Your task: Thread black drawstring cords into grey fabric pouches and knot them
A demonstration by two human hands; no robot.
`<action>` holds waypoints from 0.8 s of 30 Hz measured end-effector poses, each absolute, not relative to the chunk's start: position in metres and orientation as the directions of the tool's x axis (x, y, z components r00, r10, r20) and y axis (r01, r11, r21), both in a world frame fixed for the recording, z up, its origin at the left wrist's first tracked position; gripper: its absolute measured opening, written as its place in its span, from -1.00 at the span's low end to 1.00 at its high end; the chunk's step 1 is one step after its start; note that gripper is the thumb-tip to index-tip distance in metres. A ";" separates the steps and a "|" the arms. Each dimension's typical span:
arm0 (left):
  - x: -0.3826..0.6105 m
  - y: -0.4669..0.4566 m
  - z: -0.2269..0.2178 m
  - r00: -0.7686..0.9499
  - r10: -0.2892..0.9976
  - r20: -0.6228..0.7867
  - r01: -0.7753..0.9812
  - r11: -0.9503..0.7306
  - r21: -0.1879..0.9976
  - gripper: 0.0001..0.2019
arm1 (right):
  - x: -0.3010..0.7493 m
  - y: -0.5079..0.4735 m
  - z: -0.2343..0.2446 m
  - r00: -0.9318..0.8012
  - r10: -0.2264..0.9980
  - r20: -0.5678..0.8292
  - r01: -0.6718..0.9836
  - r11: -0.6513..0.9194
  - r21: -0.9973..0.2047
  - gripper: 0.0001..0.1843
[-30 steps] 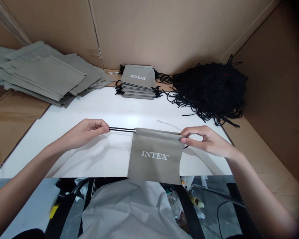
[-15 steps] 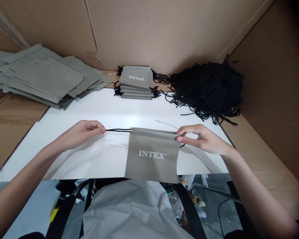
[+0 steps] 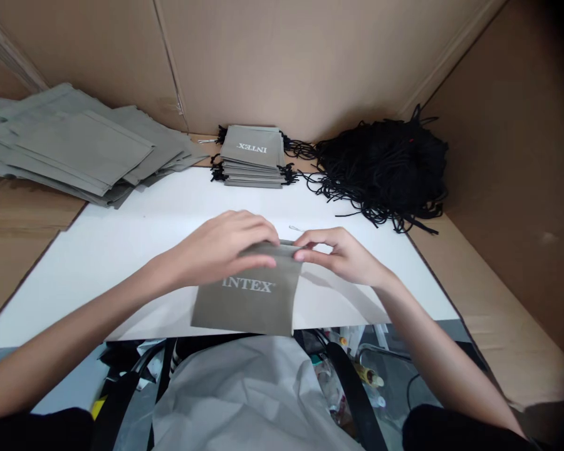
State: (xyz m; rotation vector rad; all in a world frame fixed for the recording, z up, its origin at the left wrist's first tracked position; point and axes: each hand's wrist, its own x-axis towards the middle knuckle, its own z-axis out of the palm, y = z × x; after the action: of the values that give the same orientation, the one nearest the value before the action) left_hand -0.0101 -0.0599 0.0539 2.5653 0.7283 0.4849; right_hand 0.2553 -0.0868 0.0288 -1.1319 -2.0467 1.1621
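Head view: grey INTEX pouch lies flat on the white board, at its near edge, lower hem just overhanging. Printed side up, lettering upright to the wearer; open top edge points away toward the cardboard wall, bottom hem toward the body. Pouch close to square, slightly skewed, left bottom corner swung outward. Left hand lies palm-down over the pouch's upper left part, fingers curled loosely onto the top hem, pressing rather than clenched. Right hand touches the top right corner, thumb and forefinger pinched on the hem there; whether a cord is in the pinch I cannot tell. Behind, at the board's far edge: a stack of finished pouches, a heap of black cords to its right, loose grey fabric blanks far left.
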 end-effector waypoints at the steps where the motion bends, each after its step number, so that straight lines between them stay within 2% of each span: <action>1: -0.005 -0.058 0.054 0.831 0.530 0.166 0.407 -0.785 0.467 -0.77 | 0.247 -0.087 0.028 -0.511 0.858 0.051 0.377 0.277 -0.884 -0.77; 3: 0.000 -0.054 0.051 0.821 0.561 0.106 0.445 -0.745 0.496 -0.79 | 0.234 -0.088 0.024 -0.497 0.864 0.078 0.321 0.266 -0.909 -0.79; 7: -0.005 -0.048 0.043 0.792 0.603 0.091 0.425 -0.653 0.627 -0.83 | 0.217 -0.093 0.016 -0.400 0.910 0.107 0.175 0.191 -0.966 -0.79; 10: -0.012 -0.045 0.045 0.814 0.574 0.084 0.386 -0.643 0.661 -0.86 | 0.212 -0.097 0.013 -0.337 0.941 0.022 0.004 0.025 -1.000 -0.68; 13: -0.020 -0.040 0.054 0.843 0.531 0.084 0.351 -0.661 0.663 -0.87 | 0.213 -0.099 0.014 -0.378 0.918 -0.120 -0.103 -0.170 -0.980 -0.72; 16: -0.025 -0.034 0.063 0.871 0.481 0.104 0.334 -0.733 0.593 -0.84 | 0.214 -0.101 0.014 -0.448 0.864 -0.229 -0.178 -0.338 -0.924 -0.73; 18: -0.028 -0.030 0.068 0.884 0.450 0.124 0.331 -0.792 0.512 -0.83 | 0.215 -0.103 0.013 -0.464 0.850 -0.252 -0.226 -0.388 -0.894 -0.75; 21: -0.030 -0.028 0.072 0.896 0.413 0.162 0.329 -0.864 0.381 -0.79 | 0.213 -0.108 0.011 -0.422 0.878 -0.224 -0.240 -0.347 -0.907 -0.73; 24: -0.031 -0.030 0.075 0.897 0.405 0.177 0.350 -0.895 0.276 -0.74 | 0.209 -0.116 0.009 -0.320 0.933 -0.165 -0.136 -0.217 -0.967 -0.67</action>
State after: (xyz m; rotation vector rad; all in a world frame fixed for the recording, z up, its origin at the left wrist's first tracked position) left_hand -0.0309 -0.0296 0.0748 2.8251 0.5705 0.3386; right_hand 0.2087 -0.1157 0.0088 -1.0560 -1.2005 1.6607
